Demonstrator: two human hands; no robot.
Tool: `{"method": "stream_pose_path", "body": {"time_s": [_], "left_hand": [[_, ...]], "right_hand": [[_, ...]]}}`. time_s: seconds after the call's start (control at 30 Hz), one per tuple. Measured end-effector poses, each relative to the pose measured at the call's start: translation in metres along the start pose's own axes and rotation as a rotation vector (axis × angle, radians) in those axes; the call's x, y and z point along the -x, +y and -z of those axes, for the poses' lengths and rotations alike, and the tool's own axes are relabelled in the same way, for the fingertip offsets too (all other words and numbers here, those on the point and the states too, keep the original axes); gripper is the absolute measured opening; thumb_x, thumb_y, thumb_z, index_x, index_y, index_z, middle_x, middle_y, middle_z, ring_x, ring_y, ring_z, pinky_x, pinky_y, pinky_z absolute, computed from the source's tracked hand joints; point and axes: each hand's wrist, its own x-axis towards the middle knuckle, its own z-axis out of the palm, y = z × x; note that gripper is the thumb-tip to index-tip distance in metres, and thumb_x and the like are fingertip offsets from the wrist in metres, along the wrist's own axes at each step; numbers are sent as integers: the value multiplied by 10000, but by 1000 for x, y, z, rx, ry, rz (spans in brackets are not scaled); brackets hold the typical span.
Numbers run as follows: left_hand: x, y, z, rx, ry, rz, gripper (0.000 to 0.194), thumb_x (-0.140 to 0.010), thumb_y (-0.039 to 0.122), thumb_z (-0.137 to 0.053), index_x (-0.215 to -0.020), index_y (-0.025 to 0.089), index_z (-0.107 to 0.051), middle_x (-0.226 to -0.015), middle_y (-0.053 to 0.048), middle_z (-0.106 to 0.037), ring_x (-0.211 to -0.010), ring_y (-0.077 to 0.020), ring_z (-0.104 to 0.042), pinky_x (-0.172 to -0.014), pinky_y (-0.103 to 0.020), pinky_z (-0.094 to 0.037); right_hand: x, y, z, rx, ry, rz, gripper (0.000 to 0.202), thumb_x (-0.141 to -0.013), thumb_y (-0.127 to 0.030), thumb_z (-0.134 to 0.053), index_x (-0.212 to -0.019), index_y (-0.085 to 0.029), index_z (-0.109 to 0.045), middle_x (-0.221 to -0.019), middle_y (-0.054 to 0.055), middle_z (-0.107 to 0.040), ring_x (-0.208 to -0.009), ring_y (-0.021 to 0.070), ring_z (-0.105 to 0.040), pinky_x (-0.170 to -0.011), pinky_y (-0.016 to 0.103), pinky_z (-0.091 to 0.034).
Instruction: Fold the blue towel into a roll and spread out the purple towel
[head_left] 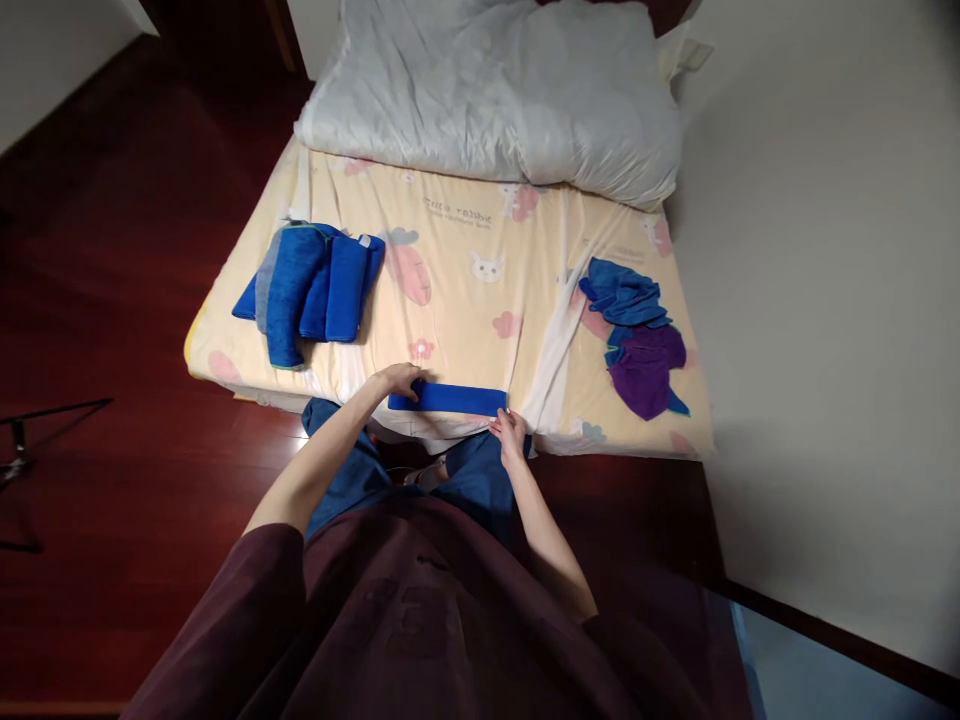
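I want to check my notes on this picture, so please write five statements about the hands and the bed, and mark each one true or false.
1. The left hand and the right hand are at opposite ends of the folded blue cloth. True.
2. That folded cloth lies on the floor. False: it lies on the bed, near the edge closest to the person.
3. The purple cloth lies rumpled at the right of the bed. True.
4. All the blue cloths are at the right. False: a blue pile lies at the left.
5. Pale, puffy bedding lies at the far end. True.
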Motion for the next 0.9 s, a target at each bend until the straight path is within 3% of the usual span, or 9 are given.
{"method": "stream_pose_path", "body": {"time_s": [0.1, 0.23, 0.37, 0.53, 0.63, 0.73, 0.9], "left_hand": [[-13, -1, -1, 0, -141, 45, 523, -547, 302, -869, -1052, 213, -768, -964, -45, -768, -875, -232, -689, -749, -260, -511], [-23, -2, -3, -13, -227, 107, 499, -524, 326, -880, -997, 213, -769, -862, -32, -749, -787, -218, -664, -705, -263, -500], [-22, 3, -6, -66, -240, 128, 535, -542, 350, -873, -1045, 209, -755, -909, -53, -749, -805, -235, -671, -715, -282, -507], [-10, 8, -7, -39, -172, 45, 515, -557, 345, -843, -1042, 209, -736, -917, -48, -740, -860, -245, -677, -752, -281, -501], [-1, 9, -9, 7, -126, 23, 490, -562, 342, -823, -1019, 201, -717, -888, -34, -729, -844, -235, -668, -723, -271, -485], [8, 8, -11, 94, -81, 51, 455, -534, 329, -818, -947, 194, -681, -834, -10, -702, -796, -212, -647, -652, -253, -449], [21, 3, -13, 273, -9, 70, 424, -493, 332, -813, -820, 202, -576, -740, 23, -635, -708, -178, -590, -579, -245, -383]], "right_hand": [[-1, -2, -5, -40, 34, 29, 555, -696, -488, -802, -1102, -198, -560, -959, 28, -676, -771, 178, -748, -766, 333, -663], [-5, -3, -11, -85, 89, 24, 602, -648, -453, -834, -1105, -204, -530, -1102, 52, -638, -823, 152, -727, -807, 326, -651], [-14, -7, -18, -6, 177, 16, 663, -626, -452, -834, -1137, -209, -488, -1144, 71, -622, -895, 175, -714, -805, 338, -649], [-17, -14, -31, 105, 306, 248, 684, -708, -508, -783, -1222, -191, -461, -1227, 148, -629, -1071, 245, -688, -900, 408, -620], [-12, -25, -38, 73, 241, 324, 715, -731, -555, -754, -1280, -190, -478, -1208, 143, -655, -1079, 250, -682, -901, 421, -607], [-6, -46, -44, -6, 110, 313, 750, -666, -573, -785, -1255, -173, -548, -1087, 98, -689, -1002, 239, -692, -820, 373, -603], [20, -97, -61, -112, -78, 370, 736, -614, -421, -866, -1246, -183, -572, -958, 21, -691, -940, 179, -684, -856, 304, -564]]}}
